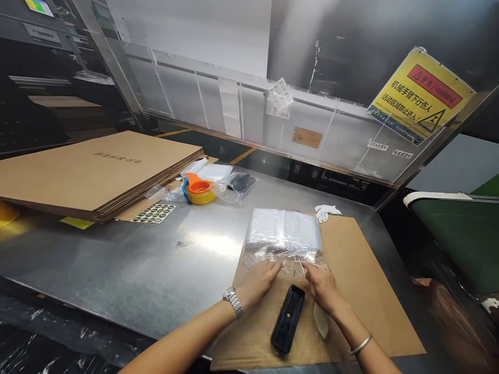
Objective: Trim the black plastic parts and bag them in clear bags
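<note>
My left hand (260,280) and my right hand (320,283) both rest on a clear plastic bag (290,259) at the near edge of a stack of clear bags (284,231). The fingers of each hand are bent and pinch the bag's edge. A black oblong part (288,318) lies between my wrists on a brown cardboard sheet (362,270). A small white disc (320,321) lies partly under my right wrist. A watch sits on my left wrist, a bangle on my right.
A stack of flat cardboard (93,169) lies at the back left on the metal table (156,265). Beside it are an orange and yellow tape roll (198,190), a sticker sheet (154,213) and a bagged dark item (239,184). A white glove (327,211) lies behind the bags.
</note>
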The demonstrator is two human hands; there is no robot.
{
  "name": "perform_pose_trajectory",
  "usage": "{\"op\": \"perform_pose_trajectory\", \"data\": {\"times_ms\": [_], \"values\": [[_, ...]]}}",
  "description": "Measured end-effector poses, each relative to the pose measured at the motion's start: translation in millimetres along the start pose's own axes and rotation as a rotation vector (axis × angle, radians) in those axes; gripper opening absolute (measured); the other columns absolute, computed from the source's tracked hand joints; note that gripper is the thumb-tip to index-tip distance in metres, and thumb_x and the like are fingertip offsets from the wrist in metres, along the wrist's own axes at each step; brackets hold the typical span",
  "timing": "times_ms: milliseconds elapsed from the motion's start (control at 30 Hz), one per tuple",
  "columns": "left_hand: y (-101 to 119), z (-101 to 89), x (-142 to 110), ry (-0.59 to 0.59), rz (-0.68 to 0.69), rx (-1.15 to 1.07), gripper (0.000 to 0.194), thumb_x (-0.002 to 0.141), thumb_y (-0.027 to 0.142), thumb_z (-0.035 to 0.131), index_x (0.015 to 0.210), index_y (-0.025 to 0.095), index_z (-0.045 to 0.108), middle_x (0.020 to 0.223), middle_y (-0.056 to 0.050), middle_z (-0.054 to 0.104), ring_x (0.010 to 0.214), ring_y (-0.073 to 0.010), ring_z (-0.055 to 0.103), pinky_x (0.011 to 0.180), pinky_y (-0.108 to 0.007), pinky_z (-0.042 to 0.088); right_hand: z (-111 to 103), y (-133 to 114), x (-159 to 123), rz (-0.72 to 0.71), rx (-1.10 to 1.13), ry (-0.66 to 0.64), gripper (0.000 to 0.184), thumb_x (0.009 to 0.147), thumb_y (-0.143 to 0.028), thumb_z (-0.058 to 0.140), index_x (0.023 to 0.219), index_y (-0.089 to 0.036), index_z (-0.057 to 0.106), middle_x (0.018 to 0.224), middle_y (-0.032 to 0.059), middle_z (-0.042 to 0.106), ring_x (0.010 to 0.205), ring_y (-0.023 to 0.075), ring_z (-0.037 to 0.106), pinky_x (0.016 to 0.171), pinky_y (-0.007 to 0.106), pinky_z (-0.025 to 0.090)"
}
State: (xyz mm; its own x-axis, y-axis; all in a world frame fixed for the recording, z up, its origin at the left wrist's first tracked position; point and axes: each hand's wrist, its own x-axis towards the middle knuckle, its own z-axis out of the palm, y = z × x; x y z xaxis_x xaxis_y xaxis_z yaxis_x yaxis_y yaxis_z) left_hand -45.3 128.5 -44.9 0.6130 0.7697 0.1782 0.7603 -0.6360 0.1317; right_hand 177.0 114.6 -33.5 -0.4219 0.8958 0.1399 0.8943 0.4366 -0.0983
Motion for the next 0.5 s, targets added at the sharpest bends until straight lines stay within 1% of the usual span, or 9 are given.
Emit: {"op": "perform_pose_trajectory", "data": {"times_ms": [33, 100, 167, 267, 367, 500], "values": [[-2, -1.9, 1, -0.014, 0.004, -0.005, 0.020, 0.089, 0.012, 0.036, 0.093, 0.017, 0.055, 0.082, -0.003, 0.061, 0.076, -0.0172, 0.055, 0.067, -0.029, 0.041, 0, 0, 2, 0.015, -0.016, -0.026, 0.027, 0.087, -0.009, 0.044, 0.110, -0.017, 0.056, 0.090, 0.0034, 0.064, 0.088, 0.0176, 0.057, 0.080, 0.032, 0.040], [-6, -3.7, 4, -0.047, 0.012, -0.005, 0.021, 0.090, 0.016, 0.036, 0.083, 0.017, 0.056, 0.077, -0.003, 0.061, 0.073, -0.0173, 0.055, 0.068, -0.030, 0.040, -1, 1, 6, 0.054, -0.054, -0.080, 0.016, 0.089, -0.017, 0.048, 0.101, -0.016, 0.058, 0.089, 0.0021, 0.063, 0.087, 0.0171, 0.057, 0.080, 0.035, 0.043], [-9, -3.0, 8, -0.082, 0.007, 0.005, 0.025, 0.091, 0.019, 0.036, 0.076, 0.016, 0.056, 0.073, -0.004, 0.061, 0.069, -0.0176, 0.056, 0.069, -0.032, 0.040, -1, 0, 10, 0.093, -0.089, -0.131, 0.015, 0.090, -0.025, 0.050, 0.095, -0.015, 0.059, 0.089, 0.0021, 0.062, 0.085, 0.0168, 0.059, 0.080, 0.038, 0.045], [-12, 1.5, 14, -0.127, -0.027, 0.037, 0.023, 0.091, 0.021, 0.037, 0.082, 0.014, 0.058, 0.070, -0.003, 0.061, 0.066, -0.0167, 0.057, 0.067, -0.033, 0.044, 0, -1, 17, 0.138, -0.114, -0.199, 0.020, 0.090, -0.030, 0.051, 0.103, -0.014, 0.057, 0.094, 0.0032, 0.061, 0.084, 0.0164, 0.060, 0.078, 0.038, 0.048], [-12, 7.5, 18, -0.169, -0.061, 0.073, 0.019, 0.090, 0.026, 0.044, 0.092, 0.013, 0.057, 0.070, 0.000, 0.059, 0.063, -0.0136, 0.057, 0.065, -0.032, 0.047, 3, -2, 23, 0.177, -0.115, -0.264, 0.025, 0.090, -0.030, 0.051, 0.109, -0.015, 0.054, 0.098, 0.0042, 0.061, 0.083, 0.0161, 0.061, 0.075, 0.037, 0.051], [-9, 14.1, 22, -0.198, -0.085, 0.106, 0.020, 0.088, 0.031, 0.049, 0.090, 0.012, 0.058, 0.075, 0.000, 0.059, 0.064, -0.0121, 0.057, 0.063, -0.031, 0.049, 7, -3, 32, 0.220, -0.111, -0.334, 0.026, 0.090, -0.030, 0.052, 0.110, -0.015, 0.054, 0.100, 0.0047, 0.060, 0.083, 0.0159, 0.061, 0.072, 0.035, 0.052]]}}
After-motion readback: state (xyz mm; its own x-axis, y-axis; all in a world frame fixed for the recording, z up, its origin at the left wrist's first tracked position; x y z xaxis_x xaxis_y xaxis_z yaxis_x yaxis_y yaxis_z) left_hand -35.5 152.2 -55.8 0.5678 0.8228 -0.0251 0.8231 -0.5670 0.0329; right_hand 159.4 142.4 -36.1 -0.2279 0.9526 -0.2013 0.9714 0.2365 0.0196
